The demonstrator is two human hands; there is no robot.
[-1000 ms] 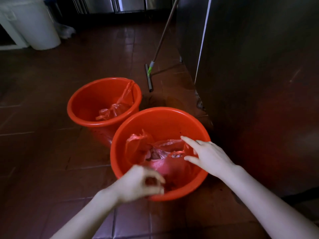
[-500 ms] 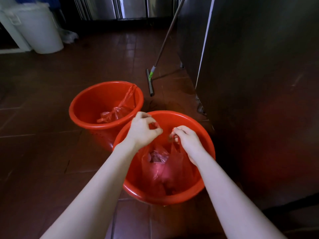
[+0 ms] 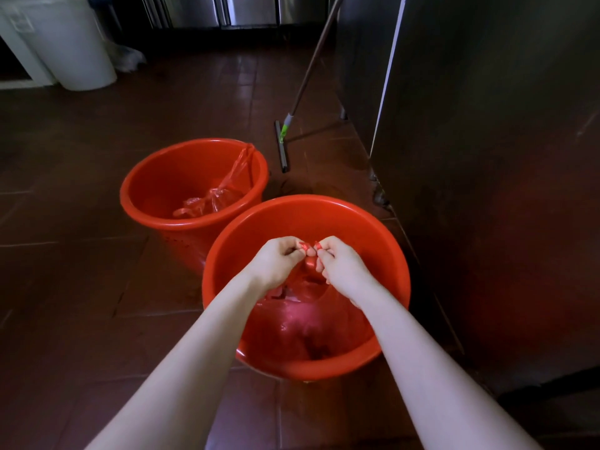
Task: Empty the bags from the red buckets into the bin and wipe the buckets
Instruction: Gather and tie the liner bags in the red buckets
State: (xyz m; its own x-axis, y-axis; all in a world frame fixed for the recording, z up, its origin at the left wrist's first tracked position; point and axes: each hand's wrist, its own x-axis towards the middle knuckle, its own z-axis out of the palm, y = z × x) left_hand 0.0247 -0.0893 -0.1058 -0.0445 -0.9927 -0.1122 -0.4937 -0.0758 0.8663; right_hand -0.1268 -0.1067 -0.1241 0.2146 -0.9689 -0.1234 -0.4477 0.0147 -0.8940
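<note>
Your near red bucket (image 3: 373, 241) holds a red bag (image 3: 308, 323), its top gathered; the far bucket (image 3: 156, 190) holds a crumpled bag (image 3: 211, 203).

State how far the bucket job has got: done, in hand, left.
Done: nothing yet; the near bucket and far bucket each hold a bag. In hand: the left hand and right hand pinch the top of the near bag together. Left: carry it to the white bin, empty the far bag, wipe both buckets.
</note>
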